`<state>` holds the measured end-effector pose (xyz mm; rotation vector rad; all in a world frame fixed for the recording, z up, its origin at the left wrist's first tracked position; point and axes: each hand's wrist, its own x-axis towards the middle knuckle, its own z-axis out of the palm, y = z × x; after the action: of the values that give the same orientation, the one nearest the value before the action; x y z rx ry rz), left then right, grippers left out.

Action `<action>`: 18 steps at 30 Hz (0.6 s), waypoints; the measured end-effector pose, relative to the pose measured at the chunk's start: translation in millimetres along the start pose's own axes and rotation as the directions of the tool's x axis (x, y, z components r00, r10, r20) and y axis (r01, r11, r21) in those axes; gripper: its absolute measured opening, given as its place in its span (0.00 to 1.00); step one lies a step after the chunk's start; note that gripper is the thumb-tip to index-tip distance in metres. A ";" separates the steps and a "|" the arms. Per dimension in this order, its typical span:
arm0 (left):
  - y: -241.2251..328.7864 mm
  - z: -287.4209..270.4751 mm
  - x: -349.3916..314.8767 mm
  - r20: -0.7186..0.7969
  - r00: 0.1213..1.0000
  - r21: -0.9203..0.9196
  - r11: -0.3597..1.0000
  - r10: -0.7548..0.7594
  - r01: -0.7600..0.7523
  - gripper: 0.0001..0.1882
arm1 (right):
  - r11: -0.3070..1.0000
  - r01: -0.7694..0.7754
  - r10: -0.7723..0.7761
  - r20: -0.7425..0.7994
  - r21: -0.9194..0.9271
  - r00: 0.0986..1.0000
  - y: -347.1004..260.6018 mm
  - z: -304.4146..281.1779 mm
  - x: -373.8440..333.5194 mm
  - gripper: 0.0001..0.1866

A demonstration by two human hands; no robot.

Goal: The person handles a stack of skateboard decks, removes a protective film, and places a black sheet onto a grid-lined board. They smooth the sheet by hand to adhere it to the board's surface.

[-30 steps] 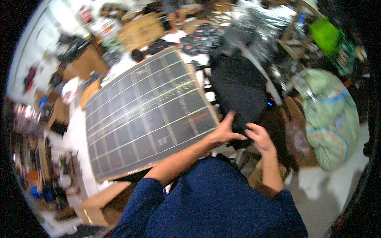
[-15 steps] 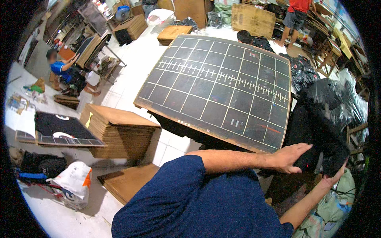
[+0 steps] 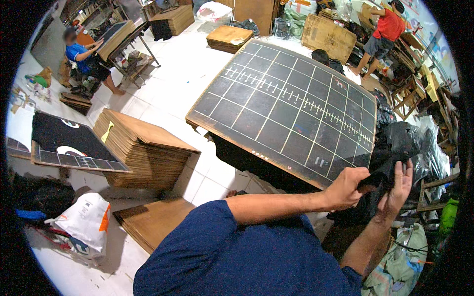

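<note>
Both hands work at about four o'clock in the view, at the right edge of the one dark grid board (image 3: 291,106) that lies tilted on the worktop. The left hand (image 3: 345,188) has a closed grip on a fold of one black cloth (image 3: 382,170). The right hand (image 3: 397,190) lies against the same cloth with fingers spread, its grip loose and open. The cloth hangs just beside the board's lower right corner. At nine o'clock there are two stacks of brown cardboard sheets (image 3: 143,148), and a second grid board with a black shirt (image 3: 66,143). One white bag (image 3: 81,222) lies at eight o'clock. Two other people are visible, one seated (image 3: 86,54) at eleven o'clock and one standing (image 3: 382,32) at one o'clock.
</note>
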<state>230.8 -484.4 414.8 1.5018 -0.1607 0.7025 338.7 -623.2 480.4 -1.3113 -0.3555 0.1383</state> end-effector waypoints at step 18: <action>28.9 -167.8 -105.5 0.036 0.768 -0.462 0.671 -0.640 0.580 0.15 | 0.629 0.248 -0.151 0.196 -0.737 0.969 58.9 159.6 -176.6 0.05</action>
<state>78.3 -362.9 368.6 0.9545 0.2708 0.1796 126.0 -514.0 426.3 -2.0995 -0.7103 -0.1531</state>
